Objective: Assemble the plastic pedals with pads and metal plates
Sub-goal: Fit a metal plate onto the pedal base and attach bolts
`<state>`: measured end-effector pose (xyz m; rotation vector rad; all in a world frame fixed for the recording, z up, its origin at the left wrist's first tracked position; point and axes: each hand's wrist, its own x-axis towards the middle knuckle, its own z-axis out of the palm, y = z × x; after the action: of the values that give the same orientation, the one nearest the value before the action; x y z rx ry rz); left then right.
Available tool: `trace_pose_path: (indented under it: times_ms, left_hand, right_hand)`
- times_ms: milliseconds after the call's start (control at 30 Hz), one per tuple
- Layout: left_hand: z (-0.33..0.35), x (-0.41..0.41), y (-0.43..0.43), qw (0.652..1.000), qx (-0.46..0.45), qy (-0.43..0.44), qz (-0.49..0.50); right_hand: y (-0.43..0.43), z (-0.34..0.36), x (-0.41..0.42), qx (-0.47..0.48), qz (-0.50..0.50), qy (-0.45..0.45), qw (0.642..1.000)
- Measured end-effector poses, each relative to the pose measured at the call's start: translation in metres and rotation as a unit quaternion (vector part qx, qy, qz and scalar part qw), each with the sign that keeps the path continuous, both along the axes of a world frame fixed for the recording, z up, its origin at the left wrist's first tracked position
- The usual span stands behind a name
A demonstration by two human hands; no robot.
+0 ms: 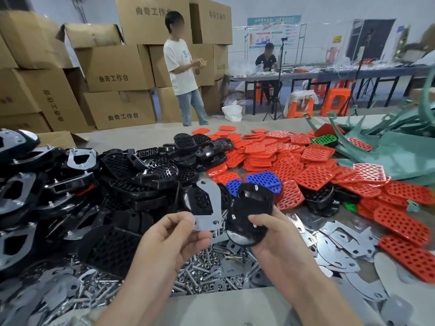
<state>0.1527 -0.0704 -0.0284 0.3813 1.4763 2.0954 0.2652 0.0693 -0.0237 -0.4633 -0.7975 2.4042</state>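
Observation:
My left hand (173,234) pinches a grey metal plate (210,205) by its lower edge and holds it upright above the table. My right hand (270,231) grips a black plastic pedal (250,214) from below, its underside facing me with two small bolt ends showing. Plate and pedal are side by side, a small gap between them. A heap of black pedals (131,175) lies to the left. Red pads (315,177) cover the right side, with two blue pads (263,181) among them.
Loose bolts and nuts (202,271) lie below my hands. Spare metal plates (339,245) are spread to the right. Green metal frames (400,147) sit at the far right. Cardboard boxes (113,74) are stacked behind. One person stands by the boxes and another sits at a far table.

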Motion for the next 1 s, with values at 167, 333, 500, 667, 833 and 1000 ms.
trace_pose_path:
  times_ms: [167,333,500,667,833,1000]
  left_hand:
    - [-0.002,0.005,0.000,0.999,0.025,-0.019,-0.011]
    - [-0.001,0.008,-0.008,0.972,-0.100,0.211,-0.024]
    - [-0.001,0.012,-0.007,0.945,-0.134,0.300,-0.009]
    - [0.000,0.015,-0.006,0.928,-0.152,0.340,-0.011]
    - [0.001,0.013,-0.008,0.931,-0.158,0.327,-0.033]
    - [-0.001,0.014,-0.008,0.939,-0.151,0.307,-0.038]
  right_hand:
    - [-0.001,-0.005,0.000,0.008,0.059,0.018,0.998]
    - [-0.004,-0.010,-0.001,0.047,0.114,0.033,0.992]
    - [-0.012,-0.008,-0.005,0.064,0.142,0.012,0.988]
    - [-0.019,-0.002,-0.007,0.072,0.126,-0.038,0.989]
    - [-0.020,-0.001,-0.008,0.056,0.088,-0.074,0.992]
    - [-0.025,0.001,-0.010,0.058,0.065,-0.091,0.992]
